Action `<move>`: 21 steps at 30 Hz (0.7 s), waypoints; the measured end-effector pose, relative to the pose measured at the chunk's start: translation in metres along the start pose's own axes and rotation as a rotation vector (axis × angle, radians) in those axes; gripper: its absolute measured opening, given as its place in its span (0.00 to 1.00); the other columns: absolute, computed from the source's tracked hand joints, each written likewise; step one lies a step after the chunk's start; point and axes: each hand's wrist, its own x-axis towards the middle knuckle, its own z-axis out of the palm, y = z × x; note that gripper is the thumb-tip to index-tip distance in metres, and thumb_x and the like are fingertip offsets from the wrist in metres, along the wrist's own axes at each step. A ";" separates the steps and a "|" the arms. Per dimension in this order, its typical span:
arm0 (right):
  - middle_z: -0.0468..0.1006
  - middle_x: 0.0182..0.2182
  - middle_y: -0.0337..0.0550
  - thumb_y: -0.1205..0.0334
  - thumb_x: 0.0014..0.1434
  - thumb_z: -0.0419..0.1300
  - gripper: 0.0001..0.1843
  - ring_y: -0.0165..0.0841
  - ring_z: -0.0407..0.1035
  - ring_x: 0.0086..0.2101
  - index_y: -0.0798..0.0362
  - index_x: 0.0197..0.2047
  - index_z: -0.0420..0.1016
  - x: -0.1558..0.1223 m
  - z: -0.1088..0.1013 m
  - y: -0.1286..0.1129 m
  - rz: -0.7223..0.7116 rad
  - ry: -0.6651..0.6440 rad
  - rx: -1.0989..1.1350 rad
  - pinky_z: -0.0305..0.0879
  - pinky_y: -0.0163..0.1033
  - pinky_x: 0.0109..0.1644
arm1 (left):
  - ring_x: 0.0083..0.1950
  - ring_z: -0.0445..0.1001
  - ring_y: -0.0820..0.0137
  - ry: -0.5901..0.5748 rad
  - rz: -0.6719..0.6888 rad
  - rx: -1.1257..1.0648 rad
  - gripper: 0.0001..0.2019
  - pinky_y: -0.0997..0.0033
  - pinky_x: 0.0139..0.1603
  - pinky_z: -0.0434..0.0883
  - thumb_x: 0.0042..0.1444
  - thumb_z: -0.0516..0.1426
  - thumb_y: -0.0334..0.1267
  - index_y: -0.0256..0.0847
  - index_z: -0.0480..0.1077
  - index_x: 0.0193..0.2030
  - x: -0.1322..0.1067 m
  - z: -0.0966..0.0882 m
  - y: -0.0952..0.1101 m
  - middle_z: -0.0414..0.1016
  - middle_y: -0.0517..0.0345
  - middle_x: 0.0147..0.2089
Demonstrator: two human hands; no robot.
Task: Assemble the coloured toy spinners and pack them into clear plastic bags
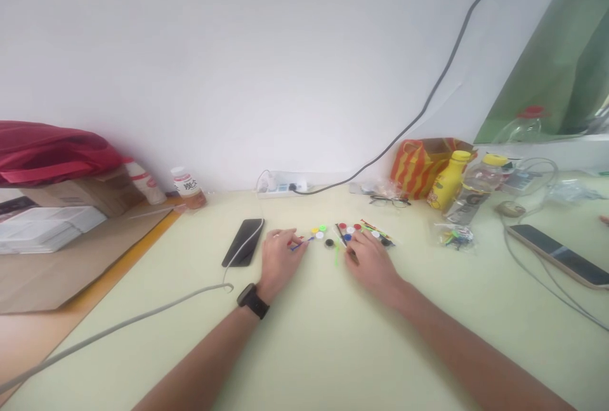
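Wearing a black watch, my left hand (281, 257) rests on the pale table with fingers curled around a thin blue strip (304, 243). A bit of red shows by its fingertips. My right hand (373, 263) has its fingers drawn together beside the pile; a dark bit shows at the fingertips, but what they hold is hidden. Between and beyond the hands lie several small button-like discs, among them a black disc (329, 243), a yellow disc (314, 231) and a blue disc (347, 237). A bright green strip (337, 255) and a black strip (340, 234) lie near my right fingers.
A phone (243, 243) with a white cable lies left of my left hand. Rightward are a plastic bag of coloured strips (457, 237), a yellow bottle (448, 177), a striped bag (412, 167) and another phone (561, 254). A power strip (280, 185) sits by the wall.
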 end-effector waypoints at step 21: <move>0.76 0.34 0.37 0.61 0.64 0.56 0.07 0.31 0.67 0.26 0.49 0.33 0.68 0.003 -0.016 -0.013 0.226 0.030 0.280 0.57 0.38 0.32 | 0.60 0.67 0.52 0.089 0.142 0.056 0.12 0.48 0.61 0.68 0.63 0.57 0.35 0.45 0.70 0.53 -0.005 -0.004 0.009 0.75 0.48 0.56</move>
